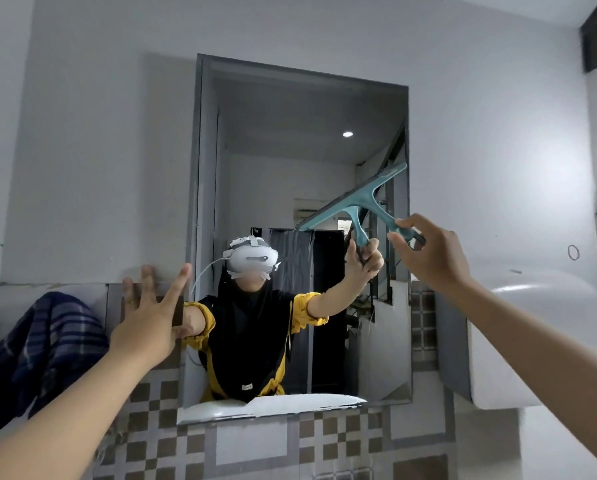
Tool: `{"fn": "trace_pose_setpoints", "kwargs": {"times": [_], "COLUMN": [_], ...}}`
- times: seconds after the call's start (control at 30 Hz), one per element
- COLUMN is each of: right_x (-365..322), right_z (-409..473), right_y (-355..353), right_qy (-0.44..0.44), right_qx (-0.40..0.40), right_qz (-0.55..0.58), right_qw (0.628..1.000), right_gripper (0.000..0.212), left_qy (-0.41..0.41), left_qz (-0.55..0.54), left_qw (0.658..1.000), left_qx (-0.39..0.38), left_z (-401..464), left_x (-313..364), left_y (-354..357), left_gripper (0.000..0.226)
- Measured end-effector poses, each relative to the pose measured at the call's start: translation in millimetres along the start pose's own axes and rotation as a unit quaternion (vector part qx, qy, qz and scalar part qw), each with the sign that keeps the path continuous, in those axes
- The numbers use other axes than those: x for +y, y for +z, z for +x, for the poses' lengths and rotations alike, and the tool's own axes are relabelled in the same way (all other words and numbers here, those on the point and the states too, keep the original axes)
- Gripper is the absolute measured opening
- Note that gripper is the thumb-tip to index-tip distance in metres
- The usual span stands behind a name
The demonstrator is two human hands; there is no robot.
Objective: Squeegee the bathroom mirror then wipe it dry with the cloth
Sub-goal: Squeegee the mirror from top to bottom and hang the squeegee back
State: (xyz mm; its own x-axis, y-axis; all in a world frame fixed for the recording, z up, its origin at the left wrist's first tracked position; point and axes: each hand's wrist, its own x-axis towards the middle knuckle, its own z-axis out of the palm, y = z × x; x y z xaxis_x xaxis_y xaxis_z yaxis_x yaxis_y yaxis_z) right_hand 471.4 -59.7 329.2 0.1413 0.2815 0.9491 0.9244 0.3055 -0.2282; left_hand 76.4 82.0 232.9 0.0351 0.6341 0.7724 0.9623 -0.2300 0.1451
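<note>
Teal plastic is pinched in the right hand [428, 251]: the squeegee [359, 206] handle, its blade on the mirror's [255, 150] right side, long axis slanting from lower left up to the right edge. Squeegeeing looks midway, streaks showing below; the left hand [148, 320], spread and empty, hovers near the plaid cloth [44, 341], unused at far left.

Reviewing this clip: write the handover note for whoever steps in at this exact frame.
Right hand: pinches the handle of the teal squeegee, blade tilted against the mirror, right side, mid-height.
Left hand: open, fingers spread by the mirror's lower left edge, holding nothing.
Plaid cloth: draped at far left, untouched.
Done: squeegeeing is under way; how much is covered cannot be told.
Left: finish the strokes, then wipe dry with the cloth.
</note>
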Motion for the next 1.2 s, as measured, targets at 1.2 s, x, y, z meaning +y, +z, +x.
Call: {"fn": "trace_pose_setpoints", "kwargs": {"times": [1.2], "right_x": [-190.0], "right_z": [-52.7], "right_y": [111.0], "right_qy": [0.335], "right_qx": [0.071], "right_qz": [0.342], "right_qw": [0.875], "right_gripper": [0.019], "left_qy": [0.060], "left_qz": [-0.052], "left_qw": [0.996], "left_qx": [-0.041], "left_z": [-43.1], "left_x": [-6.4], "left_y": [-2.5], "left_gripper": [0.106]}}
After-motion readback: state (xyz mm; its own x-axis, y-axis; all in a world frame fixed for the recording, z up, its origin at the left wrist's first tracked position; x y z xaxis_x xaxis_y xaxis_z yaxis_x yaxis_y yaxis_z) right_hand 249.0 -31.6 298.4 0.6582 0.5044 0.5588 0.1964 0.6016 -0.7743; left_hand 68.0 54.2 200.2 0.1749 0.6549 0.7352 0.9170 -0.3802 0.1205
